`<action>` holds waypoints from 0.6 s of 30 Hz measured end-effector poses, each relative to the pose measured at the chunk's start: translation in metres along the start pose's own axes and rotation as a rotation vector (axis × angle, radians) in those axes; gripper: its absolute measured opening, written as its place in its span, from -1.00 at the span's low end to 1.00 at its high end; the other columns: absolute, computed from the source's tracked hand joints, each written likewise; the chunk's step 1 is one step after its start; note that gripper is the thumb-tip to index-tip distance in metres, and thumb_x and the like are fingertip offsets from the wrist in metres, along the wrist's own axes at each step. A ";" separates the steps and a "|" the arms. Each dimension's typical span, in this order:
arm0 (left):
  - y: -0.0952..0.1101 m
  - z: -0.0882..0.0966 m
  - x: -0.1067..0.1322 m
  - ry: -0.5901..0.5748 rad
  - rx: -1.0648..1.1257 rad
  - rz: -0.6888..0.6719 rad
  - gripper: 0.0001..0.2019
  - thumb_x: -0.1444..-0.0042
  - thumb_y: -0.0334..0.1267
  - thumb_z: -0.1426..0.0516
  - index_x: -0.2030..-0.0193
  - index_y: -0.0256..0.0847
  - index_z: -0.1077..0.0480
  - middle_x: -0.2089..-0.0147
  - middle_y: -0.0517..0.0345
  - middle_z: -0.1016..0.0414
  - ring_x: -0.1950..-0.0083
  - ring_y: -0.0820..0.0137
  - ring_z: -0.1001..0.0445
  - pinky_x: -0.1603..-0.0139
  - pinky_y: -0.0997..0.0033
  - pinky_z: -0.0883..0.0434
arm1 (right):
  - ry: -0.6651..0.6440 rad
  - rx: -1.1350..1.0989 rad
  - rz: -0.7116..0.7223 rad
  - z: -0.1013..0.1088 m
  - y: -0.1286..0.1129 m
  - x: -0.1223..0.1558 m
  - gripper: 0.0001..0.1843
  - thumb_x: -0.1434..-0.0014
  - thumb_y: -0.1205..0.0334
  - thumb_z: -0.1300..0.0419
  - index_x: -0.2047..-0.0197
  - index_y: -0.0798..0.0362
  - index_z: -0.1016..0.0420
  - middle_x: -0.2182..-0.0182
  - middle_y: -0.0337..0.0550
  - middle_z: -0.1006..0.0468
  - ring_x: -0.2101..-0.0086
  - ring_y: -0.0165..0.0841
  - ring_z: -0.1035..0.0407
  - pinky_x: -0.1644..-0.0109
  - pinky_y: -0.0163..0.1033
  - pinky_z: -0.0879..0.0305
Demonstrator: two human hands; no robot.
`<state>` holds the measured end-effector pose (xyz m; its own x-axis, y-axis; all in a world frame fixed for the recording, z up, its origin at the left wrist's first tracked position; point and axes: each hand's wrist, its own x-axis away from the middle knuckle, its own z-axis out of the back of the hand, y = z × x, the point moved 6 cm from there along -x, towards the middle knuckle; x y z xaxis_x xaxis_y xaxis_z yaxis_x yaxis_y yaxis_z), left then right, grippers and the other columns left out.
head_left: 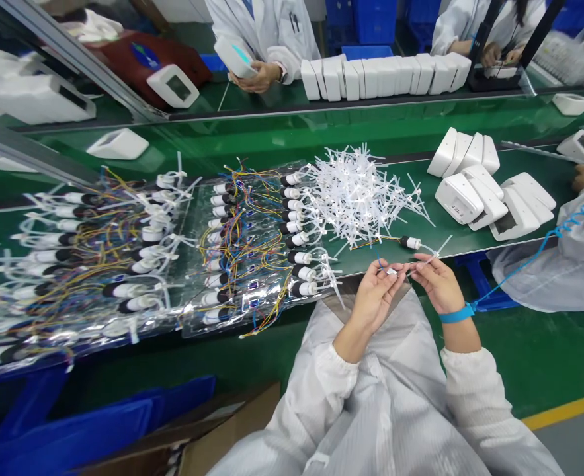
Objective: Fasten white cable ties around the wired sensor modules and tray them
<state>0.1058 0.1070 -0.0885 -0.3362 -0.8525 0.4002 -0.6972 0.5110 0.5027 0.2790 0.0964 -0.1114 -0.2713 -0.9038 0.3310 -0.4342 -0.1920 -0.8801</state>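
My left hand (378, 291) is closed in a pinch on a small white connector piece (391, 271) with a blue wire. My right hand (435, 281) pinches the thin white tube (433, 256) that runs from that piece. A blue wrist strap (456, 313) circles my right wrist. Just beyond my fingers, a small black-and-white pump motor (411, 242) with wires lies on the green bench edge. A heap of white T-shaped tube pieces (356, 192) sits behind it.
Rows of wired pump motors (252, 244) on clear plastic sheets fill the bench to the left. White device housings (485, 192) lie at right, more stand in a row (385, 76) on the far conveyor. Other people in white coats work opposite and at right. A cardboard box (212, 436) sits below.
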 end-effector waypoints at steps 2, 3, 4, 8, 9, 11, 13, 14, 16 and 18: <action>0.001 0.003 -0.006 0.022 -0.075 -0.047 -0.56 -0.08 -0.41 -0.54 0.00 -0.16 -0.48 0.11 0.13 -0.71 -0.09 0.28 -0.74 -0.26 0.31 -0.57 | 0.007 -0.032 -0.008 0.001 0.002 0.000 -0.45 0.06 0.05 -0.73 0.04 0.01 -0.75 0.21 -0.12 -0.80 0.21 -0.30 -0.70 0.03 -0.21 -0.71; 0.002 0.004 -0.010 0.033 -0.117 -0.078 -0.57 -0.06 -0.39 -0.55 0.01 -0.17 -0.52 0.12 0.13 -0.72 -0.04 0.31 -0.73 -0.21 0.34 -0.56 | 0.010 -0.046 -0.005 0.002 0.002 -0.001 -0.48 0.09 0.06 -0.75 0.09 0.00 -0.75 0.23 -0.15 -0.79 0.21 -0.30 -0.71 0.00 -0.21 -0.72; 0.004 0.005 -0.013 0.041 -0.159 -0.110 -0.61 -0.04 -0.37 -0.56 0.05 -0.18 -0.55 0.12 0.12 -0.73 -0.01 0.33 -0.72 -0.18 0.36 -0.55 | 0.012 -0.058 0.000 0.002 0.002 -0.001 -0.50 0.11 0.08 -0.76 0.15 0.00 -0.74 0.25 -0.18 -0.78 0.21 -0.31 -0.71 -0.01 -0.22 -0.73; 0.011 0.005 -0.023 0.051 -0.306 -0.217 -0.71 -0.01 -0.33 -0.55 0.14 -0.23 -0.67 0.06 0.06 -0.75 0.03 0.37 -0.66 -0.14 0.38 -0.51 | 0.035 -0.085 -0.001 0.002 0.002 -0.002 -0.52 0.13 0.05 -0.77 0.26 0.01 -0.67 0.30 -0.18 -0.76 0.25 -0.30 -0.73 0.09 -0.29 -0.73; 0.012 0.005 -0.023 0.052 -0.334 -0.226 -0.71 -0.01 -0.31 -0.55 0.13 -0.23 -0.69 0.05 0.06 -0.76 0.05 0.38 -0.65 -0.12 0.38 -0.52 | 0.047 -0.087 -0.007 0.001 0.002 -0.001 -0.51 0.11 0.04 -0.76 0.24 0.01 -0.66 0.30 -0.17 -0.77 0.26 -0.30 -0.74 0.17 -0.33 -0.71; 0.013 0.008 -0.022 0.059 -0.367 -0.233 -0.70 0.00 -0.29 -0.55 0.11 -0.23 -0.72 0.06 0.06 -0.76 0.07 0.38 -0.65 -0.11 0.36 -0.53 | 0.061 -0.094 -0.016 -0.002 0.004 0.000 -0.49 0.09 0.02 -0.75 0.21 0.01 -0.66 0.29 -0.15 -0.79 0.28 -0.30 -0.74 0.33 -0.40 -0.63; 0.013 0.012 -0.020 0.066 -0.386 -0.238 -0.70 0.01 -0.28 -0.56 0.13 -0.23 -0.72 0.07 0.07 -0.76 0.06 0.35 -0.66 -0.12 0.33 -0.54 | 0.054 -0.111 -0.012 -0.008 0.005 0.003 -0.48 0.08 0.01 -0.75 0.20 0.00 -0.64 0.27 -0.14 -0.80 0.29 -0.30 -0.74 0.40 -0.43 -0.57; 0.012 0.014 -0.018 0.069 -0.396 -0.244 -0.70 0.00 -0.26 -0.57 0.13 -0.23 -0.71 0.08 0.06 -0.76 0.06 0.34 -0.67 -0.12 0.32 -0.55 | 0.043 -0.119 -0.006 -0.011 0.006 0.004 -0.48 0.08 0.02 -0.76 0.21 -0.01 -0.63 0.28 -0.15 -0.81 0.29 -0.30 -0.74 0.39 -0.43 -0.57; 0.010 0.019 -0.015 0.073 -0.412 -0.257 -0.70 -0.01 -0.23 -0.57 0.15 -0.22 -0.70 0.10 0.07 -0.75 0.05 0.32 -0.68 -0.11 0.30 -0.57 | 0.017 -0.127 0.007 -0.017 0.007 0.006 -0.48 0.08 0.04 -0.77 0.22 -0.02 -0.61 0.29 -0.16 -0.81 0.27 -0.29 -0.75 0.33 -0.39 -0.62; 0.008 0.023 -0.014 0.078 -0.407 -0.271 -0.70 -0.02 -0.19 -0.57 0.15 -0.20 -0.69 0.12 0.08 -0.74 0.05 0.30 -0.68 -0.09 0.29 -0.58 | -0.011 -0.122 0.021 -0.023 0.008 0.008 -0.47 0.09 0.04 -0.78 0.24 -0.03 -0.58 0.29 -0.17 -0.82 0.24 -0.26 -0.76 0.26 -0.34 -0.67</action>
<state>0.0907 0.1204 -0.1079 -0.1177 -0.9577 0.2627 -0.4440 0.2873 0.8487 0.2537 0.0961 -0.1080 -0.2721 -0.9116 0.3083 -0.5296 -0.1256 -0.8389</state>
